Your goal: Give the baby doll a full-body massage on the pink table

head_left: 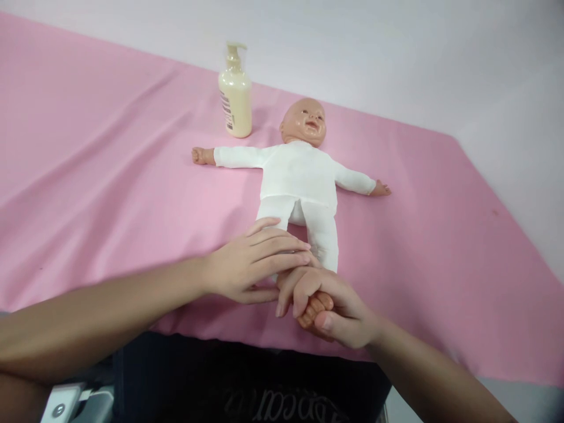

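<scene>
A baby doll [299, 173] with a white cloth body lies on its back, arms spread wide, head away from me. My right hand [339, 299] is closed around one of its feet, and the toes [317, 308] show between thumb and fingers. Flat across the doll's lower legs rests my left hand [255, 258], its fingers stretched out and their tips reaching the back of my right hand. Both hands partly cover the legs, and the other foot is hidden.
A pump bottle [238, 103] of pale yellow liquid stands beside the doll's head, to the left. The pink cloth [132, 147] under everything has folds on its left side. A white device [61, 405] shows at the lower left, below the table edge.
</scene>
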{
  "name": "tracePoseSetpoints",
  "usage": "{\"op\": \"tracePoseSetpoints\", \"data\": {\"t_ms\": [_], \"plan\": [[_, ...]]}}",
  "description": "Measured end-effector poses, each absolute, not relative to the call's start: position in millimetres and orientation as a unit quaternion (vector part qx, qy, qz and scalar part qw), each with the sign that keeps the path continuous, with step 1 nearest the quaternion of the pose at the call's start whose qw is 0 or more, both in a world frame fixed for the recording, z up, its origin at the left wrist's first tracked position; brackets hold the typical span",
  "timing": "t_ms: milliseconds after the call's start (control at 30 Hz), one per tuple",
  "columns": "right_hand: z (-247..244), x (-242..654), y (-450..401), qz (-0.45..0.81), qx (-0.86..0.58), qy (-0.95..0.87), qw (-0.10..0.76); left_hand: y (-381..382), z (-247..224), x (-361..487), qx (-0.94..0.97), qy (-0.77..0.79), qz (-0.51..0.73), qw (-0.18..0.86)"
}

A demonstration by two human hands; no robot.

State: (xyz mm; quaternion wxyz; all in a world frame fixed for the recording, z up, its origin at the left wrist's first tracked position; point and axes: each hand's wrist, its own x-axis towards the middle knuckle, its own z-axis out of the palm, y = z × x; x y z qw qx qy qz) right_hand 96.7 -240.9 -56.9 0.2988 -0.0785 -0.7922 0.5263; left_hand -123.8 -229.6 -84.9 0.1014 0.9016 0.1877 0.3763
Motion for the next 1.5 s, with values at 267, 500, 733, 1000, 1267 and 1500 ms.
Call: {"op": "tracePoseSetpoints", "data": {"t_ms": [267,500,733,1000,1267,1500], "plan": [[-59,99,-236,0.377,-0.086,-0.881,0.272,-228,-88,-125,0.906,0.186,0.372,0.08],[-61,98,-228,0.2,-0.083,-0.915,0.341,-223,-86,-129,0.906,0.182,0.38,0.048],[-62,104,-222,0.166,-0.045,-0.923,0.344,-218,-87,-132,0.912,0.178,0.366,0.043],[-67,105,-224,0.166,-0.05,-0.903,0.394,-212,-88,-135,0.911,0.196,0.363,0.02],[-61,103,-224,0.146,-0.085,-0.914,0.37,-209,-87,-138,0.908,0.192,0.371,-0.018],[-65,108,-228,0.161,-0.129,-0.897,0.391,-209,-89,-141,0.91,0.21,0.357,-0.017]]}}
